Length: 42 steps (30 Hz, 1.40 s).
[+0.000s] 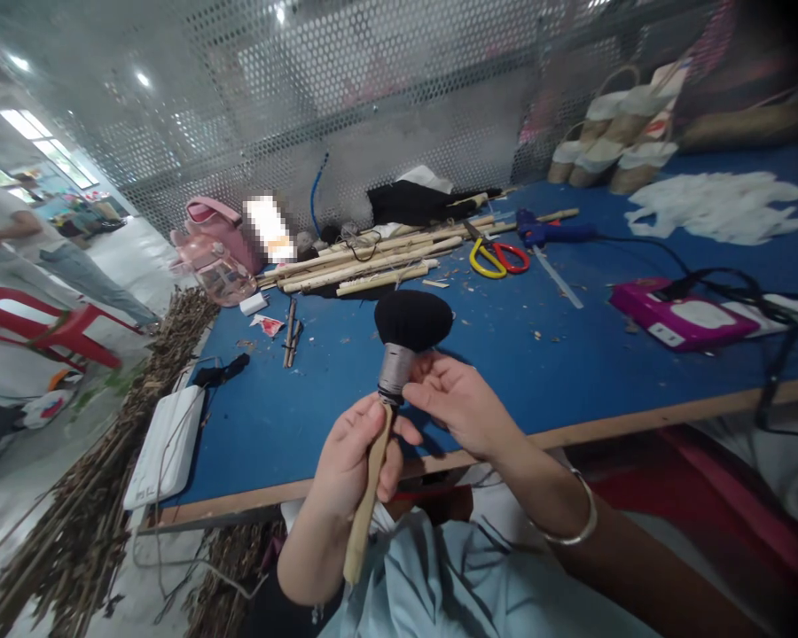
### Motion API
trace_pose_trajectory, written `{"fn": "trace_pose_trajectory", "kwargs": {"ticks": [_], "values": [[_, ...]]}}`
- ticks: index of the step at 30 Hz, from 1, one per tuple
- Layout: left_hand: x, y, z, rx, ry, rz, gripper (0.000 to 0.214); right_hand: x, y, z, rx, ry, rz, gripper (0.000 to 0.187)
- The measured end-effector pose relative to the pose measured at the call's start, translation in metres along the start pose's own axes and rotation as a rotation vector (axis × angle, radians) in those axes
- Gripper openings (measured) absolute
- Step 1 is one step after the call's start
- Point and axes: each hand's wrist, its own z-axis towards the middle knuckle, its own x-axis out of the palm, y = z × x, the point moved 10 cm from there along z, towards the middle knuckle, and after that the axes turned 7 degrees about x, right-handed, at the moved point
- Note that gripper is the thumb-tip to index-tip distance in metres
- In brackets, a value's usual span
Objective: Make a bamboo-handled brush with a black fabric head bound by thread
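Observation:
I hold a brush upright in front of me: a pale wooden handle (pixel 367 496), a grey wrapped collar (pixel 396 370) and a round black fluffy head (pixel 412 319). My left hand (pixel 355 461) is wrapped round the handle just below the collar. My right hand (pixel 456 399) has its fingertips pinched against the side of the grey collar; a silver bangle (pixel 575 523) sits on that wrist. Both hands hover over the near edge of the blue table (pixel 505 354).
Bamboo sticks (pixel 372 261), yellow and red scissors (pixel 496 257), a blue glue gun (pixel 551 232), a pink device with cables (pixel 678 317), white material (pixel 718 208), a pink bottle (pixel 216 270) lie on the table. A white box (pixel 166 443) sits at its left corner. Twigs cover the floor at left; a person stands far left.

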Motion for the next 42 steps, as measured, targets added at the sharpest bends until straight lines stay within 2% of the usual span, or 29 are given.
{"fn": "trace_pose_trajectory", "kwargs": {"ticks": [4, 6, 8, 10, 12, 13, 15, 17, 20, 24, 30, 35, 42], "values": [[0.01, 0.016, -0.009, -0.14, 0.145, 0.062, 0.041, 0.018, -0.007, -0.004, 0.11, 0.243, 0.125, 0.034], [0.008, 0.017, -0.011, -0.154, 0.11, 0.163, 0.045, 0.015, -0.005, -0.006, 0.096, 0.202, 0.13, 0.032], [-0.007, 0.002, -0.01, -0.037, -0.076, 0.404, 0.042, 0.006, -0.003, -0.005, 0.059, 0.069, 0.113, 0.03], [-0.014, -0.022, -0.012, 0.156, -0.251, 0.698, 0.047, 0.003, -0.005, -0.003, 0.04, -0.009, 0.096, 0.031], [-0.009, -0.038, -0.013, 0.309, -0.312, 0.899, 0.05, 0.005, -0.007, 0.0, 0.026, -0.027, 0.063, 0.032], [-0.008, -0.04, -0.012, 0.348, -0.314, 0.932, 0.046, 0.006, -0.008, 0.001, 0.018, -0.032, 0.027, 0.032], [-0.012, -0.037, -0.009, 0.341, -0.308, 0.85, 0.034, 0.006, -0.003, 0.002, -0.013, -0.042, -0.033, 0.032], [-0.019, -0.029, -0.004, 0.25, -0.286, 0.644, 0.027, 0.006, 0.003, 0.001, -0.026, -0.019, -0.057, 0.03], [-0.021, -0.017, -0.002, 0.116, -0.247, 0.339, 0.027, 0.007, 0.009, -0.004, 0.003, 0.045, -0.11, 0.032], [-0.015, -0.008, -0.001, 0.035, -0.209, 0.116, 0.028, 0.008, 0.013, -0.011, 0.003, 0.083, -0.095, 0.034], [-0.007, 0.0, 0.001, -0.027, -0.107, -0.058, 0.017, -0.001, 0.006, -0.006, 0.023, -0.009, -0.039, 0.036], [0.003, 0.001, -0.001, -0.071, 0.001, -0.23, 0.015, 0.003, 0.01, -0.003, 0.006, 0.028, -0.067, 0.034], [0.016, 0.008, -0.007, -0.143, 0.217, -0.318, 0.017, 0.006, 0.008, -0.002, 0.014, 0.072, 0.053, 0.025]]}}
